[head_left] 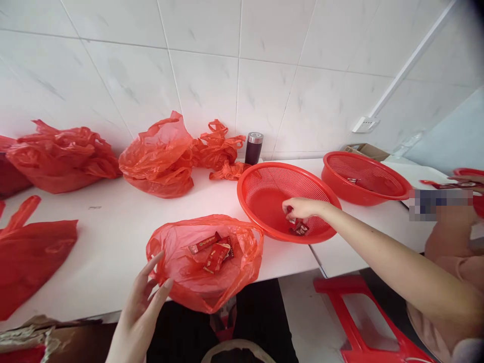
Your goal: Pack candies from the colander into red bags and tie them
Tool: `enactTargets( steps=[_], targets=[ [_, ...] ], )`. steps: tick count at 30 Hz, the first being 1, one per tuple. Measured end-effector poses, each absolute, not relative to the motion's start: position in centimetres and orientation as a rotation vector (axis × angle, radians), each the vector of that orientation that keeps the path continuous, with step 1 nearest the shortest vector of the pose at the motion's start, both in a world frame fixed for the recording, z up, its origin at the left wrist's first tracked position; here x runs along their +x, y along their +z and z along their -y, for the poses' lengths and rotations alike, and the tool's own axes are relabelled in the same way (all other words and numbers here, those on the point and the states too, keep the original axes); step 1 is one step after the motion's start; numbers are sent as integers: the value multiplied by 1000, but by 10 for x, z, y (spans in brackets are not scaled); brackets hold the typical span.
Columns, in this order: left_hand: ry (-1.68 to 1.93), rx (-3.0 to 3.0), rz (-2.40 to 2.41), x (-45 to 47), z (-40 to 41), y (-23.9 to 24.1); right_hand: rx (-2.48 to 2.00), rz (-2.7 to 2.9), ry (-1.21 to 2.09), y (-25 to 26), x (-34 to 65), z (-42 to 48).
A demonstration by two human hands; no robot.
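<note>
Fingers of the right hand (298, 208) were curled together at packets (301, 230) low in the basket (262, 201) by the right edge of the table (126, 217), though whether they gripped one could not be told. Those of the left hand (139, 307) stood apart at the rim of the bag (180, 272), on the near edge; work looked only partly done, with a few red bars (217, 258) in the bag and packets yet in the basket.

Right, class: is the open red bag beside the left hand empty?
No, a few red wrapped packets lie inside the open red bag.
</note>
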State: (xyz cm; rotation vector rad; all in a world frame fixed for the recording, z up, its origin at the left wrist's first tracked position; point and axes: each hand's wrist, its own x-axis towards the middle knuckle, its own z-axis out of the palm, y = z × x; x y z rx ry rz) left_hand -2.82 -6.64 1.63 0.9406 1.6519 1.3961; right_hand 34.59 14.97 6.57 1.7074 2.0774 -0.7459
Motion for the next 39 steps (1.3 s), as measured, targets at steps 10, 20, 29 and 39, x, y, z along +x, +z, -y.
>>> enactTargets(
  steps=[10, 20, 29, 39],
  targets=[
    [1424, 949, -1669, -23, 66, 17, 1669, -1941, -812, 45, 356, -141],
    [1561, 916, -1610, -27, 72, 16, 1782, -1884, -886, 29, 369, -159],
    [1686, 898, -1545, -34, 71, 8, 2036, -2654, -679, 119, 301, -126],
    [1702, 812, -1452, -36, 73, 6, 1275, -2996, -815, 62, 148, -38]
  ],
)
